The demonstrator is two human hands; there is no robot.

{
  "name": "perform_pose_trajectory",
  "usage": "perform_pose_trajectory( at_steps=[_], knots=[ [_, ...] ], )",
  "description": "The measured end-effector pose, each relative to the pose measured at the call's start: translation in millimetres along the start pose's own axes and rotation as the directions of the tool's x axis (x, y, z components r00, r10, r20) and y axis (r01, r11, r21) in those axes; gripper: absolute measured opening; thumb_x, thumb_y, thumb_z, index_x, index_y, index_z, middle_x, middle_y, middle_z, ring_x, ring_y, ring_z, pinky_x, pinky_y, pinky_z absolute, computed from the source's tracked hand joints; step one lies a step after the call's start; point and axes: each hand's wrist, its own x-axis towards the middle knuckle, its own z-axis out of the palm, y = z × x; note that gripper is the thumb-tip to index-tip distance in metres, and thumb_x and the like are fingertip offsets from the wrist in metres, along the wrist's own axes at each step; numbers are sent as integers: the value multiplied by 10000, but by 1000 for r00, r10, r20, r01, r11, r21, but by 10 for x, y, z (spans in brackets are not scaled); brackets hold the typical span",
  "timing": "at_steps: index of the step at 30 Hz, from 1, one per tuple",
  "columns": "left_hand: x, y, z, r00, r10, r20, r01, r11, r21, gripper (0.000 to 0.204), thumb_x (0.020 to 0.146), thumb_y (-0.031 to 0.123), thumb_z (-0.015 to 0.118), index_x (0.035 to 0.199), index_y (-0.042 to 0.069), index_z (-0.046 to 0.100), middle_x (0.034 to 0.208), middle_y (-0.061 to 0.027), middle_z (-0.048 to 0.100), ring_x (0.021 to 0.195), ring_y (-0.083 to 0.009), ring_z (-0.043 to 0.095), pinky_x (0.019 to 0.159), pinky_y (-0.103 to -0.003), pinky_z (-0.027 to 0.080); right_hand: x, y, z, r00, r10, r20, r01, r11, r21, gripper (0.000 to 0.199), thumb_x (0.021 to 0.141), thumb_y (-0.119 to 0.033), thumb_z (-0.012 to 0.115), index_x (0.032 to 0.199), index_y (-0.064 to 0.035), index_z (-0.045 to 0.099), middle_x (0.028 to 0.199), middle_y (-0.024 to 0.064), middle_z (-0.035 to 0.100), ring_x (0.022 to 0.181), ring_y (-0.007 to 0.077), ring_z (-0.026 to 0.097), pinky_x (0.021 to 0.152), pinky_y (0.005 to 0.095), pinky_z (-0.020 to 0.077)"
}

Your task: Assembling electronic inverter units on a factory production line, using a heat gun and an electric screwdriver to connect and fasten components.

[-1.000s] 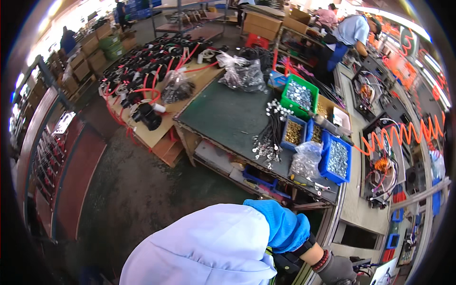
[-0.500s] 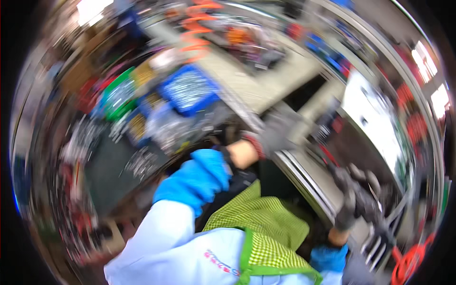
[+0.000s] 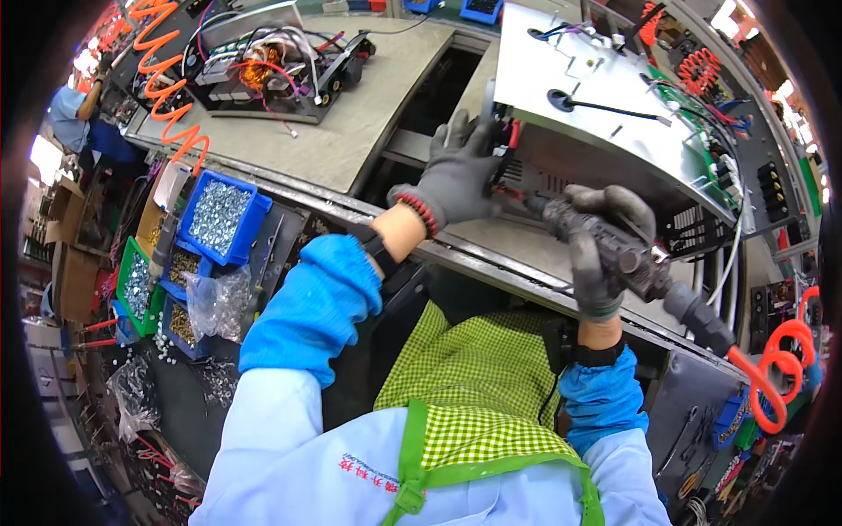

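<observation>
My right hand [image 3: 589,273], in a dark grey glove, is wrapped round a black air screwdriver [image 3: 624,256]. The tool's bit end points left, toward the lower edge of a metal chassis [image 3: 574,145] with a white top panel. An orange coiled hose [image 3: 761,386] runs from the tool's rear. My left hand [image 3: 452,180], also gloved, lies by the chassis's left end with its fingers apart. Red and black parts [image 3: 510,140] show beside its fingers; whether it touches them I cannot tell.
On the left stand a blue bin of screws [image 3: 256,230] and a green bin [image 3: 132,320], with a clear plastic bag [image 3: 219,302] beside them. Another chassis with wiring [image 3: 263,79] sits on the bench's far left. An orange coiled hose [image 3: 158,83] hangs near it. A person [image 3: 74,118] is at far left.
The view has turned and sharpened. My right hand with the screwdriver has come up to the chassis, and my left hand now lies at the chassis's left end.
</observation>
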Motion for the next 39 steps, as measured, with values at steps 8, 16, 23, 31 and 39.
perform_pose_trajectory(
  at_steps=[8, 16, 23, 31, 39],
  knots=[
    [180, -102, 118, 998, 65, -22, -66, 997, -44, 603, 600, 466, 771, 1112, 159, 687, 1350, -81, 511, 1392, -348, 312, 1127, -631, 141, 96, 155, 56, 1000, 2, -22, -2, 1000, -14, 497, 812, 17, 579, 1283, -38, 430, 1021, 159, 630, 1034, 313, 634, 938, 466, 514],
    [490, 42, 22, 928, -96, 360, 49, 989, 139, 387, 699, 455, 705, 998, 212, 731, 1210, -58, 634, 1408, -335, 326, 1120, -677, 118, 75, 260, 17, 998, 64, -21, -65, 997, -45, 525, 790, -47, 621, 1281, -40, 436, 1045, 160, 625, 1017, 307, 639, 937, 468, 516],
    [473, 93, -42, 887, -135, 441, 65, 983, 171, 577, 751, 369, 645, 1285, 152, 620, 1318, -78, 594, 1453, -337, 247, 1093, -706, 150, 107, 193, 59, 996, 53, -68, -55, 998, -27, 500, 795, 5, 578, 1274, -37, 439, 1006, 166, 633, 1009, 307, 641, 905, 461, 539],
    [431, -36, -11, 945, -7, 328, -43, 989, 145, 448, 584, 468, 784, 927, 184, 731, 1117, -67, 675, 1366, -332, 375, 1111, -666, 132, 92, 308, 46, 1000, -19, -8, 19, 998, -53, 497, 812, -64, 626, 1273, -44, 442, 1005, 166, 639, 1012, 311, 642, 900, 459, 536],
    [536, -103, -40, 884, 82, 460, -143, 985, 98, 525, 552, 420, 793, 1039, 233, 736, 1114, -36, 684, 1374, -371, 351, 1112, -673, 105, 205, 176, 145, 998, 39, -41, -44, 991, -129, 505, 789, -23, 602, 1267, -27, 438, 993, 172, 638, 1000, 314, 644, 882, 451, 549]
  ],
)
